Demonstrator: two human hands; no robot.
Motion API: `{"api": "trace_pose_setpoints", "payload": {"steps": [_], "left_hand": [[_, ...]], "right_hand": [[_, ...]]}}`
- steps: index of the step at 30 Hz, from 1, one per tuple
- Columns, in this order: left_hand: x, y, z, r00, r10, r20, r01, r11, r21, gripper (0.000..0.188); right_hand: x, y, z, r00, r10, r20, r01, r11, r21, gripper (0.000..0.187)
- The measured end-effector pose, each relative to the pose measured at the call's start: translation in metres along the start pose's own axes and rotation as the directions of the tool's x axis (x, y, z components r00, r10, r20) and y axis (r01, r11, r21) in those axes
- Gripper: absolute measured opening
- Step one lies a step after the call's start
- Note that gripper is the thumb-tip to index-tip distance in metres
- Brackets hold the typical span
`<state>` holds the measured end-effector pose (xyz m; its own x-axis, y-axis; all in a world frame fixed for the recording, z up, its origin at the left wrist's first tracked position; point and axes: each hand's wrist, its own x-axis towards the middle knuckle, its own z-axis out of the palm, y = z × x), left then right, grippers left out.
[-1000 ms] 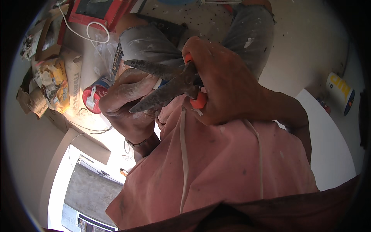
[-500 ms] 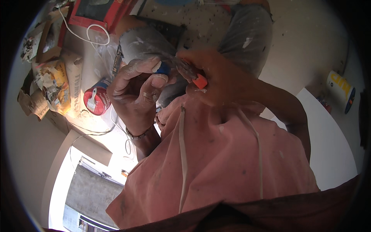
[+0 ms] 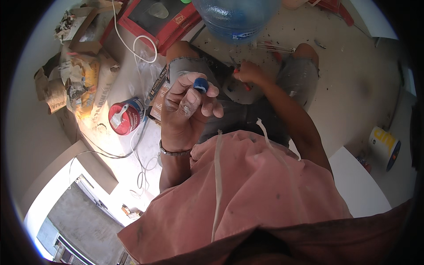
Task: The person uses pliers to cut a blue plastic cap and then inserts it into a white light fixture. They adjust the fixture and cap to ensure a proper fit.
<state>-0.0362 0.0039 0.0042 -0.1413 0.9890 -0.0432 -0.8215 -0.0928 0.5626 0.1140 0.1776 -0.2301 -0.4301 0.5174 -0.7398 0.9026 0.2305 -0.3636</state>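
Note:
My left hand [image 3: 185, 110], dusted with white, is raised in front of my lap. Its thumb and fingers pinch a small blue cap-like piece [image 3: 201, 84] with a pale edge. Farther out, my right hand [image 3: 251, 73] is down between my knees, its fingers closed on a red-handled tool [image 3: 247, 86]. The tool's working end cannot be made out against the dark things on the floor. Dark scraps lie scattered around that hand.
A large clear-blue water jug [image 3: 236, 20] stands ahead, beside a red-framed case [image 3: 163, 20]. At left are a red-lidded bucket [image 3: 121, 126] with a brush on top, torn bags [image 3: 86, 84] and a white cable [image 3: 138, 40]. A white-and-yellow bucket [image 3: 383, 145] lies at right.
My right hand has moved away from my left, forward and down toward the floor, with the red-handled tool. My left hand still pinches the blue piece. The water jug has come into view.

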Motion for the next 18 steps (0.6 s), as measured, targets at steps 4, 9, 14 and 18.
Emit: {"api": "trace_pose_setpoints", "payload": {"steps": [4, 9, 14, 18], "left_hand": [[-0.003, -0.002, 0.007, 0.994, -0.085, -0.072, 0.077, 0.991, -0.108, 0.029], [0.002, -0.007, 0.006, 0.989, -0.133, -0.06, 0.122, 0.979, -0.166, 0.027], [0.003, -0.005, -0.017, 0.969, -0.151, -0.196, 0.143, 0.988, -0.056, 0.02], [-0.001, -0.008, -0.047, 0.946, -0.119, -0.301, 0.122, 0.992, -0.008, 0.021]], "right_hand": [[0.039, 0.013, 0.034, 0.994, 0.076, -0.083, -0.085, 0.99, -0.11, 0.071], [0.048, 0.021, 0.047, 0.997, -0.026, 0.071, 0.04, 0.98, -0.194, 0.065], [0.043, 0.03, 0.037, 0.99, -0.072, 0.117, 0.079, 0.995, -0.058, 0.051], [0.057, 0.056, 0.009, 0.991, -0.045, 0.13, 0.051, 0.998, -0.046, 0.036]]}}
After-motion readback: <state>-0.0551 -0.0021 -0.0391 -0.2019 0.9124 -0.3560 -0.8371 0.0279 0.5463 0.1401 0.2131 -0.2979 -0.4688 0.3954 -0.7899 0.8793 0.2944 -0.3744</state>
